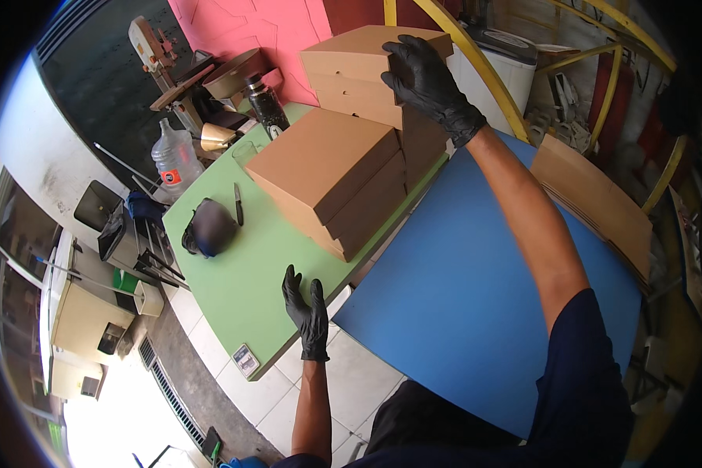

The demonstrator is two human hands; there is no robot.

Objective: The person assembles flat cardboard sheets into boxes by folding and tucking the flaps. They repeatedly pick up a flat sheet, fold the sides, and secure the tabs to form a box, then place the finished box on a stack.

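Note:
Both of my hands wear black gloves. My right hand [433,86] reaches far forward to the near right corner of the top cardboard box [370,51] on the back stack. Its fingers are spread along that corner and do not wrap round the box; whether they press on it I cannot tell. My left hand [307,316] hovers over the near edge of the green table [234,304], open, with thumb and fingers apart and nothing in it. In front of the back stack stands a second pile of closed brown boxes [327,160], also on the green table.
A blue table [483,288] adjoins on the right, with flat cardboard sheets [593,203] at its far right side. On the green table lie a knife [239,204], a dark cap-like item [210,228], a bottle [267,108] and a small card-like object [246,359]. Yellow metal bars [480,70] rise behind.

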